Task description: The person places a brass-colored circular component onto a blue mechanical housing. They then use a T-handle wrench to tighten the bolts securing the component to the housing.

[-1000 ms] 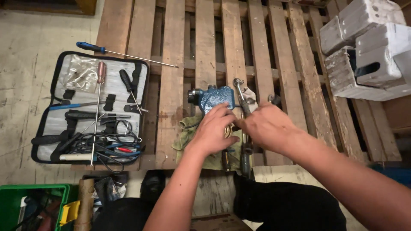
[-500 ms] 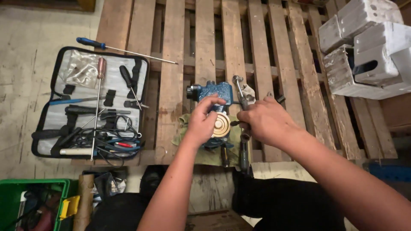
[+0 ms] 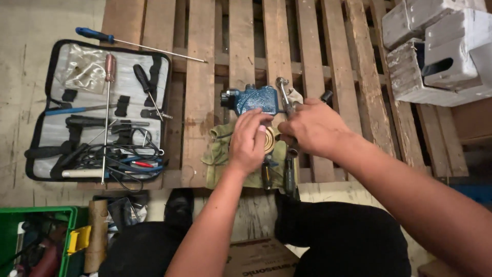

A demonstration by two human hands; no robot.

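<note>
1. Head view, step in hand: both hands work on a blue metal body (image 3: 253,99) with a brass disc (image 3: 269,143) just below it. Both lie on a green cloth (image 3: 218,151) at the near edge of a wooden pallet (image 3: 200,77).
2. Left hand (image 3: 249,141): fingers are bent down over the disc, tips at the lower edge of the blue body. Pressing or pinching, cannot tell.
3. Right hand (image 3: 313,128): curled tight around the shaft of a chrome wrench (image 3: 283,90), whose head pokes up just right of the blue body.
4. Two dark tool handles (image 3: 289,174) stick out under the hands, across the cloth.
5. Judgement: this looks like fitting or loosening work at the joint between disc and body. A further move calls for the left hand to hold the part steady while the wrench seats squarely, since the cloth could let it slide.
6. Surroundings: an open tool pouch (image 3: 56,128) lies well left, a blue-handled screwdriver (image 3: 97,36) above it, grey blocks (image 3: 435,46) top right, and a green crate (image 3: 31,215) bottom left.
7. Versus half a second ago: the left fingers have slid up over the disc, so less brass shows. The right hand keeps its grip on the wrench.
8. Versus a second ago: the disc was fully hidden under both hands, and now part of it shows. The pouch and screwdriver are unchanged.
</note>
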